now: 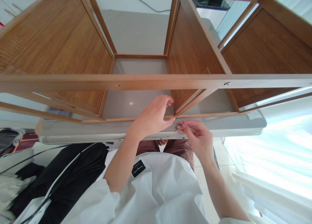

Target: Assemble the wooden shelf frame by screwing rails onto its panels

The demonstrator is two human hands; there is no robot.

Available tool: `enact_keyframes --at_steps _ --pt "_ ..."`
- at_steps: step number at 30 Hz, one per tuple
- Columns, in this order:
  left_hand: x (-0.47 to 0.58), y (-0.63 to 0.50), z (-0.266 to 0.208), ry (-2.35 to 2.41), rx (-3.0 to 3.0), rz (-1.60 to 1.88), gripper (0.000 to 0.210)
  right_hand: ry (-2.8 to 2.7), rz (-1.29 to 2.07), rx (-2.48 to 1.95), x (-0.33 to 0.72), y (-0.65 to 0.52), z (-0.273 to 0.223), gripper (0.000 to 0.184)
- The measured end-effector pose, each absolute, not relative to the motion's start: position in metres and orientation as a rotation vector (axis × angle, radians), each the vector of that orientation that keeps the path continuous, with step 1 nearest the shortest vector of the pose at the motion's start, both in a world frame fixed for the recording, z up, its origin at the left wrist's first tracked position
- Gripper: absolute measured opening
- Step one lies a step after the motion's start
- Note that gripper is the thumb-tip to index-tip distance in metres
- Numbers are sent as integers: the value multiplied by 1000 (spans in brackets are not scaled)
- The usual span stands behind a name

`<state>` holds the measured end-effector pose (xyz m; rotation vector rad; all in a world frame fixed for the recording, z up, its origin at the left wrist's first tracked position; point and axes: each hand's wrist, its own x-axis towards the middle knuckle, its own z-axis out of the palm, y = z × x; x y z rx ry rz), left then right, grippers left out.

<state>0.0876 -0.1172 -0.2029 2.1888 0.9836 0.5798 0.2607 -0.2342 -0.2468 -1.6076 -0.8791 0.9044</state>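
A hand can pass between the left side panel [68, 35] and the middle divider [186, 45] of the wooden frame [140, 56], over the table [92, 128] toward its back edge. From above, the front top rail [151, 82] crosses this way. Near the table's front edge, the left hand [154, 113] obstructs the opening's right part, and the right hand [198, 134], with a thin metal tool [178, 129], blocks the divider's foot.

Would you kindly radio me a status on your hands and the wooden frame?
Left hand open beside the divider panel, contact unclear. Right hand pinching a thin metal piece near the lower rail. Wooden frame standing on grey table.
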Motion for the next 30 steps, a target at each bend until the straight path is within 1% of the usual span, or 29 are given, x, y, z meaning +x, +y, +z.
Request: enact_keyframes --at_steps 3,6,9,14,20,23,26,30 --pt "84 -143 -196 1026 2233 549 19 -813 921 -1598 256 -233 -249 21" --pt "87 -162 -210 1024 2261 530 15 -768 982 -1550 252 -232 -251 23" --pt "93 -169 -232 1051 2279 618 9 -736 1046 -1509 251 -230 -254 28" --pt "97 -170 -250 1084 2354 747 13 -752 1071 -1538 254 -228 -254 33" --pt "90 -168 -260 930 2532 817 17 -749 1103 -1552 254 -227 -246 33" --pt "89 -166 -264 898 2562 843 16 -794 1037 -1588 252 -227 -245 32" --pt "90 -166 -264 913 2551 870 14 -952 930 -1646 254 -229 -244 28" --pt "92 -168 -263 956 2587 894 13 -1264 656 -1797 262 -234 -245 18"
